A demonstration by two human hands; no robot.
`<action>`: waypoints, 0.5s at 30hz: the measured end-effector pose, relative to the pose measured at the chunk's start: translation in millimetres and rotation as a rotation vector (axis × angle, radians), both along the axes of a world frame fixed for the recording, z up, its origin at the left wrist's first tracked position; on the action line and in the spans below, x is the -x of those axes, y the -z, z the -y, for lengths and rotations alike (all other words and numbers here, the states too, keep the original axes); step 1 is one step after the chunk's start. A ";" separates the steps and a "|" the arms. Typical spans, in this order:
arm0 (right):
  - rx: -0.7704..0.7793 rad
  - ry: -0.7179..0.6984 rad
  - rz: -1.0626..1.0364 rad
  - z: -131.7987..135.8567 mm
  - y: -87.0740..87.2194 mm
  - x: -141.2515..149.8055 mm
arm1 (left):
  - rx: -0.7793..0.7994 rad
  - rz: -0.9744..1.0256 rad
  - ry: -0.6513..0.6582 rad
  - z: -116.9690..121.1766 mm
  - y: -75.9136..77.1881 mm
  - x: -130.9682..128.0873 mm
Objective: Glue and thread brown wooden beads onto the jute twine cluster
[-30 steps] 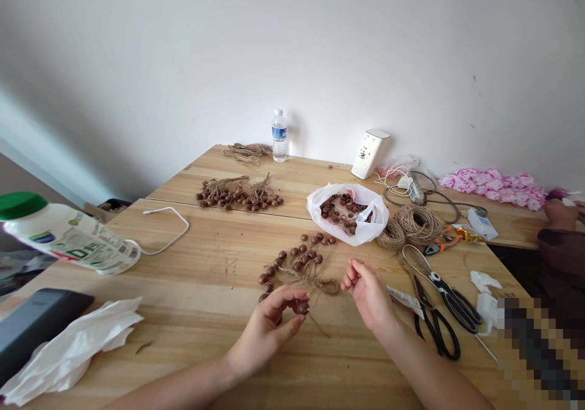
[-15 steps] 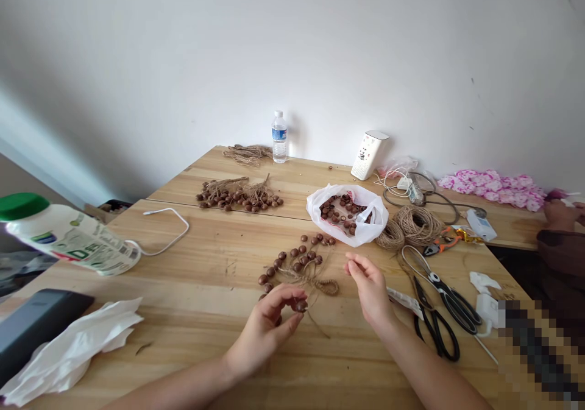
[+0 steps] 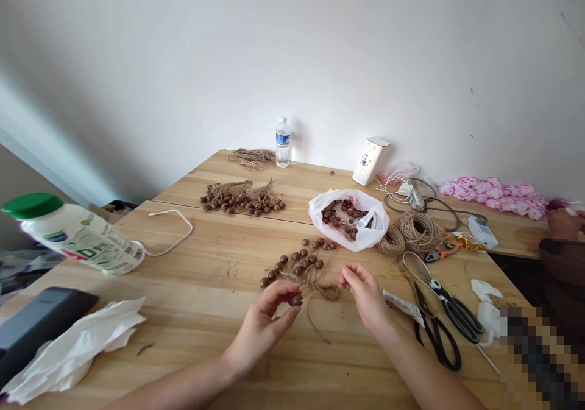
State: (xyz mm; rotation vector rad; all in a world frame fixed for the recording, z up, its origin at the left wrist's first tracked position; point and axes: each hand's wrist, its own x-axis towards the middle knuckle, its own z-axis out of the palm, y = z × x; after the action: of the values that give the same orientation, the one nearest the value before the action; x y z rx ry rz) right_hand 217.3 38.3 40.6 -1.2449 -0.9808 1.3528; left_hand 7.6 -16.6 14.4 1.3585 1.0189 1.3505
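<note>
My left hand (image 3: 260, 325) pinches a round brown bead (image 3: 297, 300) between thumb and fingertips. A thin strand of twine trails from around that bead. To its right, my right hand (image 3: 365, 294) has thumb and fingertips pressed together; whatever is between them is too small to make out. Just beyond both hands lies a cluster of similar brown beads (image 3: 298, 270) on twine, with a looped, braided-looking cord (image 3: 329, 289) beside it. A white plastic bag (image 3: 320, 233) holding loose brown pieces sits behind my right hand.
Bundles of beaded twine (image 3: 242, 198) lie farther back, near a water bottle (image 3: 283, 148). Twine coils (image 3: 418, 230), pliers (image 3: 441, 253) and scissors (image 3: 450, 306) are on the right. A white jar (image 3: 86, 236) with a green lid stands left. Another person's hand (image 3: 564, 224) shows at far right.
My right hand has shifted slightly left and its fingertips have closed into a pinch. My left hand still grips the bead, raised slightly. The view has tilted a little.
</note>
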 end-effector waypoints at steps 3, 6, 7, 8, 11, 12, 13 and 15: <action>0.011 -0.033 -0.008 0.5 0.8 0.8 | -0.063 -0.070 -0.009 -0.9 -1.6 0.4; 0.029 -0.050 -0.006 1.6 1.0 1.5 | -0.181 -0.239 -0.010 -3.0 -1.2 1.3; 0.036 -0.052 -0.003 2.0 0.9 1.7 | -0.227 -0.306 -0.005 -3.7 -0.6 1.6; 0.042 -0.054 0.001 2.4 0.9 1.8 | -0.271 -0.373 0.004 -4.3 0.0 1.9; 0.057 -0.060 0.013 3.4 0.7 2.2 | -0.395 -0.581 0.044 -4.9 0.2 2.2; 0.060 -0.062 0.016 3.7 0.6 2.3 | -0.438 -0.656 0.064 -4.7 -0.5 2.1; 0.063 -0.064 0.018 3.9 0.5 2.4 | -0.484 -0.730 0.083 -4.4 -1.7 1.9; 0.067 -0.069 0.020 4.2 0.2 2.6 | -0.562 -0.862 0.101 -3.4 -4.7 1.3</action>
State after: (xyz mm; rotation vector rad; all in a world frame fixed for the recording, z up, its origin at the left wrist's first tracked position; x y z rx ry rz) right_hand 214.7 34.1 40.4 -1.2865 -1.0082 1.4396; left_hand 6.3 -13.2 19.1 2.5052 1.1112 0.9955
